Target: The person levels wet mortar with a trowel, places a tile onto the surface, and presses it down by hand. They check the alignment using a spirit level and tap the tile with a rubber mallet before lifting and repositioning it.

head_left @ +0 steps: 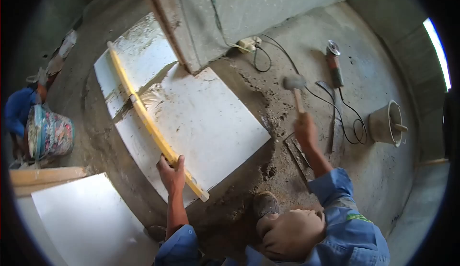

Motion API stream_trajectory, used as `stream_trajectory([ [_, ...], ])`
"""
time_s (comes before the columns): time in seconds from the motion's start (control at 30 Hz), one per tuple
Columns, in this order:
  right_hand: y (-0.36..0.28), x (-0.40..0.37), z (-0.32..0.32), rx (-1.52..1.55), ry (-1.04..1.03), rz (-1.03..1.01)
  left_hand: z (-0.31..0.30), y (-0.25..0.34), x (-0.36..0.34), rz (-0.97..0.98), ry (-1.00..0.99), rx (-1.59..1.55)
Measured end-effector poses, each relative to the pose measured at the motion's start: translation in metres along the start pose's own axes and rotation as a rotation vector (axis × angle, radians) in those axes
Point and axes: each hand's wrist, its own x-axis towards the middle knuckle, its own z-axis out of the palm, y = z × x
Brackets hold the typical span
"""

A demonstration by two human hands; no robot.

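Observation:
My left hand grips the near end of a long yellow spirit level, thumb on one side and fingers on the other. The level lies across two large white tiles: the nearer tile and the farther tile, which has mortar smears. To the right, my right hand is closed around the wooden handle of a mallet. Its dark head points away from me, over the rough floor beside the tile's right edge.
An angle grinder with a cable and a grey bucket stand at right. A socket block lies by the wall. A wall edge meets the tiles. At left, a person bends beside a patterned bucket; another white tile lies lower left.

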Motion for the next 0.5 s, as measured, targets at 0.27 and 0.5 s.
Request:
stream_trajectory([
  [0.27,0.01,-0.016,-0.03,-0.191,0.118,-0.225,0.018,-0.026,0.011,0.227,0.255,-0.149],
  [0.5,-0.215,-0.089,0.055,0.51,-0.595,-0.689,0.014,0.029,-0.06,0.161,0.295,-0.469],
])
